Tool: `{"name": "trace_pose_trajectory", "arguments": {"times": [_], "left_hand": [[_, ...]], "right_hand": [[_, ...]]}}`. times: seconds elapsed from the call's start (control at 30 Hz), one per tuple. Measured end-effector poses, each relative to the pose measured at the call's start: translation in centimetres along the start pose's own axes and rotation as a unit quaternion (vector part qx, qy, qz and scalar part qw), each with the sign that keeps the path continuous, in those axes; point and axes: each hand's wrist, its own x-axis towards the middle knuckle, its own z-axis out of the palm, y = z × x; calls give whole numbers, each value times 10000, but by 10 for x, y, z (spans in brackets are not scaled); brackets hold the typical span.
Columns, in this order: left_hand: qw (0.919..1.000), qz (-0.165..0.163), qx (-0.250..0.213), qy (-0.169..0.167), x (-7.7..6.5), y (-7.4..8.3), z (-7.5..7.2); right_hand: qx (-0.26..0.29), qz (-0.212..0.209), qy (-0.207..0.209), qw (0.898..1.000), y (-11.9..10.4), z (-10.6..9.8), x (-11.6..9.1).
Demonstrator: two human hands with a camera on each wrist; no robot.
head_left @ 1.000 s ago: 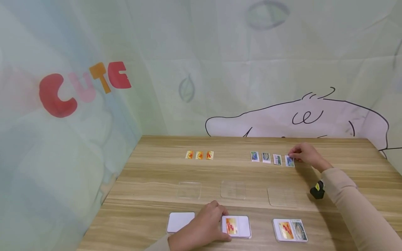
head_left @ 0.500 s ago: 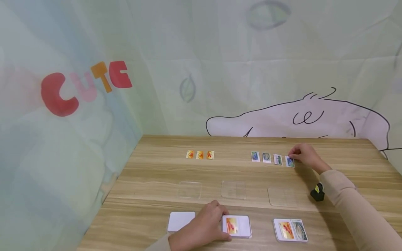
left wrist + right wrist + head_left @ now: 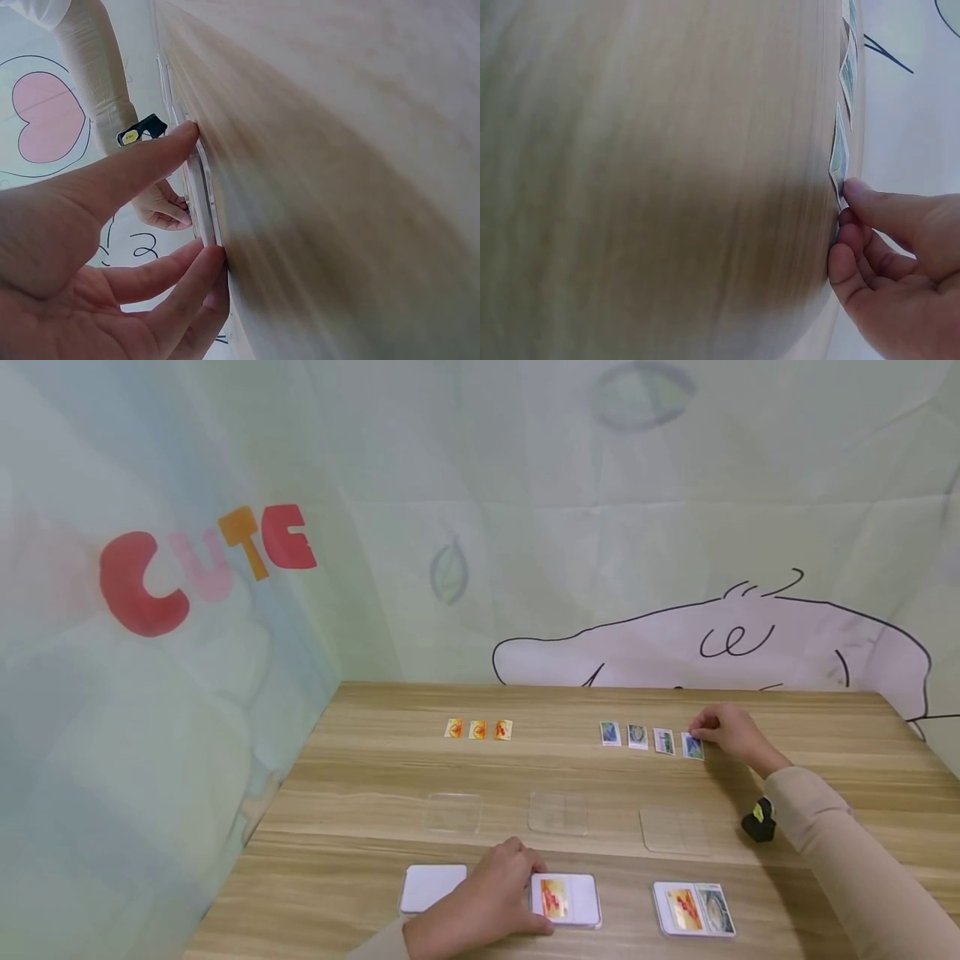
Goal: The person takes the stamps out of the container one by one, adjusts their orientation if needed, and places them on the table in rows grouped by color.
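Booth-like corner (image 3: 324, 552), cartoon-printed cloth walls (image 3: 480, 468)

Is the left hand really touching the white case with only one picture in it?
Touching. In the left wrist view, the left hand pinches the case between thumb and fingers.

On the left wall (image 3: 150, 727) are big red, pink and orange letters (image 3: 212, 587), "CUTE". The back wall (image 3: 420, 468) bears a black-outlined drawing (image 3: 813, 639) and pale leaf shapes (image 3: 448, 575). The table (image 3: 360, 768) shows wood grain.

A light-brown wood-grain table (image 3: 360, 810) bears small orange rectangular cards (image 3: 477, 729), small white-bordered picture cards (image 3: 637, 737), three clear rectangular plastic sheets (image 3: 558, 814), three flat white rectangular cases (image 3: 434, 888) and a black yellow-marked object (image 3: 760, 827).
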Motion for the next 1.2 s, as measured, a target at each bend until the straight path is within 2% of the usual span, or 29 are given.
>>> {"name": "trace_pose_trajectory", "arguments": {"times": [0.3, 0.73, 1.2], "left_hand": [[10000, -68, 15, -35, 1, 1, -1], [9999, -108, -33, -44, 0, 2, -1], [9999, -123, -52, -42, 0, 3, -2]], "right_hand": [[287, 377, -190, 9987, -3, -5, -2], [471, 646, -249, 9965, -7, -8, -4], [553, 599, -455, 9956, -19, -7, -5]]}}
